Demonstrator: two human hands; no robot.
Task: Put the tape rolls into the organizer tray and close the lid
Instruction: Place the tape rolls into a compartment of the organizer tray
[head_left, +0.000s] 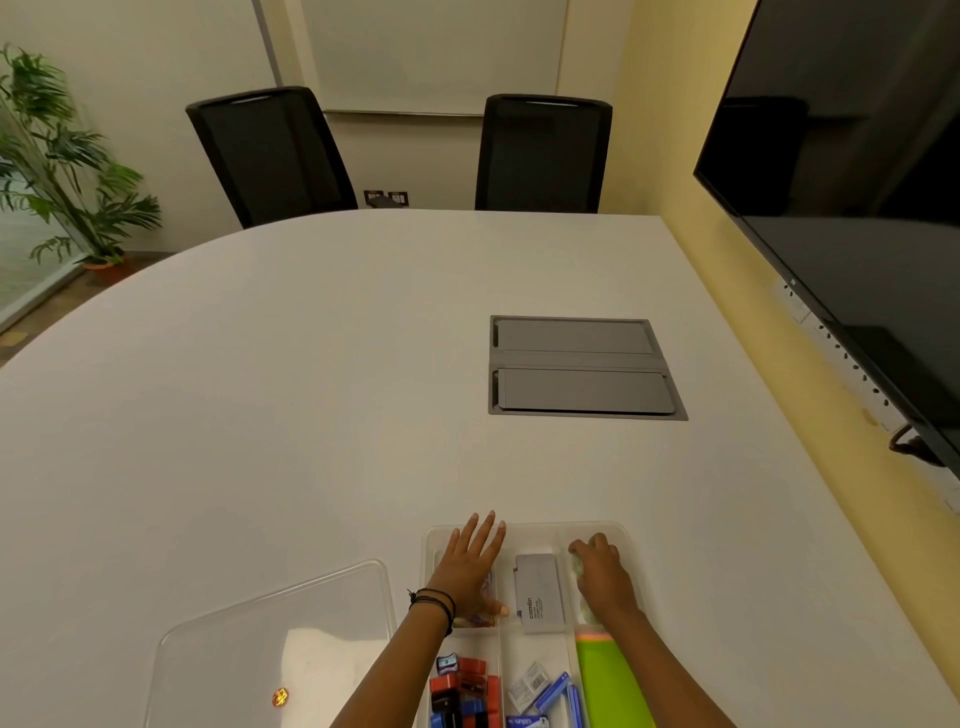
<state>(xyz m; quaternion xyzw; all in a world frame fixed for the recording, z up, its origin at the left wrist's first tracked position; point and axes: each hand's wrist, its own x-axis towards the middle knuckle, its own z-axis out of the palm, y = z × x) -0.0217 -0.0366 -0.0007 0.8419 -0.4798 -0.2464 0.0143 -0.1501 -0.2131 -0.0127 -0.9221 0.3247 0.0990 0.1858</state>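
Note:
A clear plastic organizer tray (530, 530) with several compartments sits at the table's near edge. My left hand (470, 569) lies flat, fingers spread, over its far left compartment. My right hand (602, 574) is curled in the far right compartment, fingers closed around a clear tape roll (576, 564) that is mostly hidden. Another pale roll (589, 613) shows just under my wrist. The clear lid (275, 644), with a small orange sticker, lies on the table left of the tray.
A grey Camlin box (540, 592) fills the tray's middle compartment. Sharpeners and erasers (462, 686), staple boxes (545, 691) and neon sticky notes (608, 675) fill the near compartments. A grey cable hatch (582, 366) is set in the table. Two black chairs stand beyond.

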